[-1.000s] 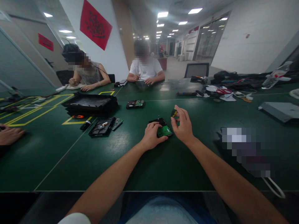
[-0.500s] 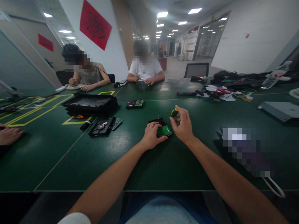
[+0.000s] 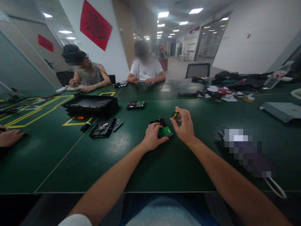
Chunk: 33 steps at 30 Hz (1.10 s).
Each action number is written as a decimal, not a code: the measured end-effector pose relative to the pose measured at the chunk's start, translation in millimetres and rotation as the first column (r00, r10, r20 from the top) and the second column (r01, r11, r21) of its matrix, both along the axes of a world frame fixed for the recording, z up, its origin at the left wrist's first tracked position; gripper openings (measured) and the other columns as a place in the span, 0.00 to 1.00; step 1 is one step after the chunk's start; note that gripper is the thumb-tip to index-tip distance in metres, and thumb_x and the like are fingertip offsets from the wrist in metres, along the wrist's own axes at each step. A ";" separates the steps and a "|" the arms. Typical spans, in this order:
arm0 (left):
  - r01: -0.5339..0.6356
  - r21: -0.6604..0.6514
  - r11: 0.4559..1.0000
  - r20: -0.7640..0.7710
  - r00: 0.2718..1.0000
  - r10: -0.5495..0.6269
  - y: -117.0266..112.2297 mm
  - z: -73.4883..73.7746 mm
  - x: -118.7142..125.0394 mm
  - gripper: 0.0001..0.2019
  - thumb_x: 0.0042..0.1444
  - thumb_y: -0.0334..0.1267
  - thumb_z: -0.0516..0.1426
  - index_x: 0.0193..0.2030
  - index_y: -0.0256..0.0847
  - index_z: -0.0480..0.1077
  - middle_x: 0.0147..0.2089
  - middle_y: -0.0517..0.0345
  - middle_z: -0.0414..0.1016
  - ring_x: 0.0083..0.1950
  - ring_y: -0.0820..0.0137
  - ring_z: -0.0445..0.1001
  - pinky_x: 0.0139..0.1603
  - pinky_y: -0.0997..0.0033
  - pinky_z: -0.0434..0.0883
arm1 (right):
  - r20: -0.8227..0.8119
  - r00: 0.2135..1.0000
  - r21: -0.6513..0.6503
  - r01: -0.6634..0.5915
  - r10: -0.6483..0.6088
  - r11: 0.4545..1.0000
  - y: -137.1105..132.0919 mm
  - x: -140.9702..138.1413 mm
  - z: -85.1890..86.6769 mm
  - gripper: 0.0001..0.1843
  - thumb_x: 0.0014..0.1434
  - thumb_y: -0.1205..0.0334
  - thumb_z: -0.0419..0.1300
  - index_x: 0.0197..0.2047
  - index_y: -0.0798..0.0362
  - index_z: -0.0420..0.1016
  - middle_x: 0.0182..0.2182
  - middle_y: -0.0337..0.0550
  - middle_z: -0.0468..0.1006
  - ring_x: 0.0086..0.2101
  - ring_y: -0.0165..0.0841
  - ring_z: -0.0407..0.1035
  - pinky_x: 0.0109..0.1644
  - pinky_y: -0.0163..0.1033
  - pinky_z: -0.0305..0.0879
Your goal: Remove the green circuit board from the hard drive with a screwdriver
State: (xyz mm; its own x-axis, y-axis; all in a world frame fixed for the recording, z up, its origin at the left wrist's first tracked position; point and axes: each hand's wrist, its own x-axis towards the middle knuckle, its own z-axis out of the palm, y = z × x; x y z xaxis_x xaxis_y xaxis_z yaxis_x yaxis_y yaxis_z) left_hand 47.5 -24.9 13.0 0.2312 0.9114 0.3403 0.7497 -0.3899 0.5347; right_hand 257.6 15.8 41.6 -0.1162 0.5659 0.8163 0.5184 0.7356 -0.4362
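A hard drive (image 3: 166, 131) with a green circuit board lies on the green table in front of me. My left hand (image 3: 152, 135) is closed around its left and near edges, thumb along the near side, covering part of it. Above the drive's right side, my right hand (image 3: 183, 124) pinches a yellow-and-black screwdriver (image 3: 175, 114) by its handle between thumb and fingertips. Its shaft and tip cannot be made out. Farther left lie an opened drive casing (image 3: 101, 129) and a loose circuit board (image 3: 118, 125); another hard drive (image 3: 136, 104) lies beyond.
A black tray (image 3: 94, 103) stands at left, near an orange-handled tool (image 3: 78, 118). To the right are a blurred pouch-like item (image 3: 246, 153), a grey metal box (image 3: 282, 111) and red scissors (image 3: 224, 91). Two people sit opposite; another person's hand (image 3: 11, 137) rests at far left.
The screwdriver handle has tilted slightly in my right hand, and that hand has barely shifted. My left hand and the hard drive stay in place.
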 end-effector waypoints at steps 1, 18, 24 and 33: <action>0.002 -0.002 1.000 -0.001 1.000 -0.002 0.2 -0.4 -0.3 0.29 0.54 0.52 0.71 0.59 0.45 0.72 0.67 0.46 0.69 0.70 0.48 0.65 0.71 0.41 0.66 | 0.001 1.000 0.000 -0.006 0.006 1.000 -0.4 0.1 0.5 0.33 0.70 0.58 0.60 0.75 0.38 0.59 0.60 0.52 0.69 0.44 0.41 0.76 0.42 0.52 0.85; 0.003 -0.003 1.000 -0.007 1.000 -0.003 0.5 -0.3 -1.3 0.29 0.54 0.53 0.71 0.59 0.45 0.72 0.67 0.45 0.70 0.70 0.47 0.65 0.70 0.41 0.66 | -0.014 1.000 -0.013 -0.023 0.023 1.000 -1.9 -1.5 1.7 0.31 0.73 0.59 0.56 0.76 0.41 0.57 0.62 0.55 0.68 0.49 0.43 0.76 0.46 0.52 0.84; 0.004 0.004 1.000 -0.003 1.000 -0.004 0.4 -1.4 -1.1 0.29 0.54 0.52 0.71 0.59 0.45 0.72 0.67 0.46 0.70 0.70 0.48 0.65 0.71 0.42 0.66 | -0.037 0.999 -0.010 -0.017 0.017 1.000 -1.0 -1.2 0.0 0.29 0.72 0.57 0.59 0.74 0.41 0.61 0.61 0.53 0.68 0.46 0.41 0.76 0.43 0.49 0.84; -0.003 0.002 1.000 -0.010 1.000 0.003 0.1 -1.1 -0.9 0.29 0.54 0.52 0.71 0.59 0.46 0.72 0.67 0.47 0.70 0.70 0.48 0.65 0.71 0.42 0.66 | -0.034 0.999 -0.014 -0.030 0.030 0.999 -1.5 -1.2 1.3 0.30 0.72 0.56 0.59 0.74 0.39 0.61 0.60 0.52 0.69 0.44 0.40 0.77 0.43 0.49 0.85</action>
State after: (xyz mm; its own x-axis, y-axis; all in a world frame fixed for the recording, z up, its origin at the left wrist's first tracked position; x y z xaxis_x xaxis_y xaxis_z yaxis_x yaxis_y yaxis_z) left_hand 46.5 -24.8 11.9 0.2314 0.9114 0.3402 0.7561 -0.3885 0.5266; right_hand 256.4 14.3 42.9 -0.1060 0.5743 0.8118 0.4813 0.7440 -0.4635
